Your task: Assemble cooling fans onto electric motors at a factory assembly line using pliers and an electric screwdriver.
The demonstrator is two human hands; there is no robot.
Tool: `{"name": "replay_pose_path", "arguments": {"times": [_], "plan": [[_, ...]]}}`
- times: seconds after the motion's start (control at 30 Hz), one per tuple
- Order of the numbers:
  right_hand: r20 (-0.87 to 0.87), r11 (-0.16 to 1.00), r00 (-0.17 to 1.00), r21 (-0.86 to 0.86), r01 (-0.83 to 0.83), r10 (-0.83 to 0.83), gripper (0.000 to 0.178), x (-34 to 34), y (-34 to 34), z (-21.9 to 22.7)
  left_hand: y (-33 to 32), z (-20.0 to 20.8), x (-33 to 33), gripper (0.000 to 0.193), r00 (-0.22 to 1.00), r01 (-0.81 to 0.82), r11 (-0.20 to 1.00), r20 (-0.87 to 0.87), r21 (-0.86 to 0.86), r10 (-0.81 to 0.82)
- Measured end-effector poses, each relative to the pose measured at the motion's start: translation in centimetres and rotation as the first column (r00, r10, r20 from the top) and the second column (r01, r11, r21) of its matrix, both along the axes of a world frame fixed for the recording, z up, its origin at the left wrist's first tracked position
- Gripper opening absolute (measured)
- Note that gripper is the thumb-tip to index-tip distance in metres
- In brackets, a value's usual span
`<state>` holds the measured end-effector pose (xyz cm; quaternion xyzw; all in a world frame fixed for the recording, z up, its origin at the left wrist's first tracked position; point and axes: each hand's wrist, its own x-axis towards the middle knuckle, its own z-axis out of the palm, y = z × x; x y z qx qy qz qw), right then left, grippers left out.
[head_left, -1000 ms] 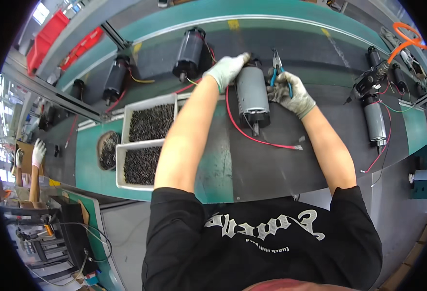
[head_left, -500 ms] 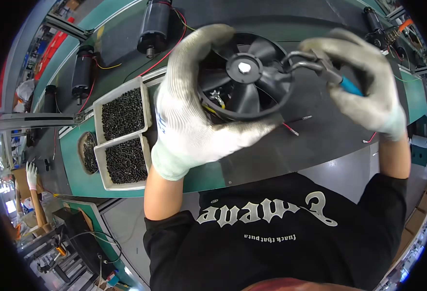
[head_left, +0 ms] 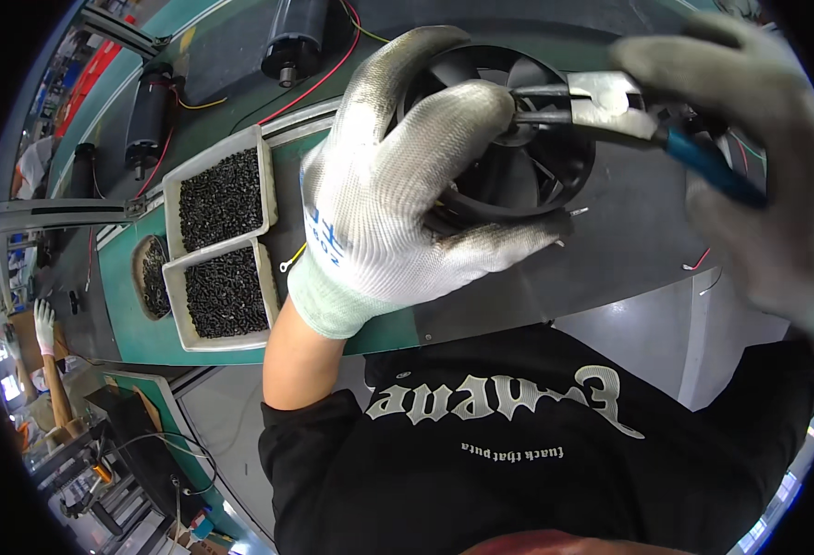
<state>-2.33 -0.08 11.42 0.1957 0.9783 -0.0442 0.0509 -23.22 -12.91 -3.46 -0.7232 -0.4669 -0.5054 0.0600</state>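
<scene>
My left hand (head_left: 379,199), in a white knitted glove with dirty fingers, is closed around the side of a black round fan (head_left: 508,183) with a ring-shaped shroud. Its index finger lies across the fan's face close to the hub, covering part of it. In my gloved right hand (head_left: 772,157), blurred by motion, is a pair of circlip pliers (head_left: 610,104) with blue handles. The pliers' two thin tips reach the hub beside my left index finger. Whether they grip anything there is hidden.
Two white trays (head_left: 265,176) of small black parts stand left of my left hand, beside a round dish (head_left: 140,277) of similar parts. Black cylindrical motors (head_left: 293,51) with coloured wires lie farther back. Another person's gloved hand (head_left: 44,324) shows at the far left.
The pliers have swung level, their tips moving left onto the fan's hub. My left index finger has come over the fan's face. My right hand has shifted right.
</scene>
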Motion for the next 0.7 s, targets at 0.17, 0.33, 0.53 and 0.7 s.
{"name": "replay_pose_path", "arguments": {"times": [0.17,0.33,0.53,0.7], "plan": [[-0.283,0.910,0.873,0.250,-0.332,0.396,0.038,-3.4,2.4,-2.2,-0.3,-0.2,-0.2,0.089,0.997,0.073,0.996,0.030,-0.057,-0.071],[-0.595,0.974,0.804,0.188,0.129,0.008,0.052,1.3,9.0,-14.8,-0.9,-1.0,0.3,0.097,0.984,0.128,0.992,0.124,0.013,-0.128],[-0.407,0.760,0.710,-0.587,0.277,-0.574,0.073,3.9,1.9,-24.6,0.7,-1.6,1.8,0.102,0.978,0.058,0.997,0.205,-0.053,-0.046],[-0.540,0.340,0.371,-0.807,-0.484,-0.755,0.067,-1.5,-5.3,-27.1,3.2,2.0,6.8,0.087,0.861,-0.508,0.777,-0.225,-0.371,0.456]]}}
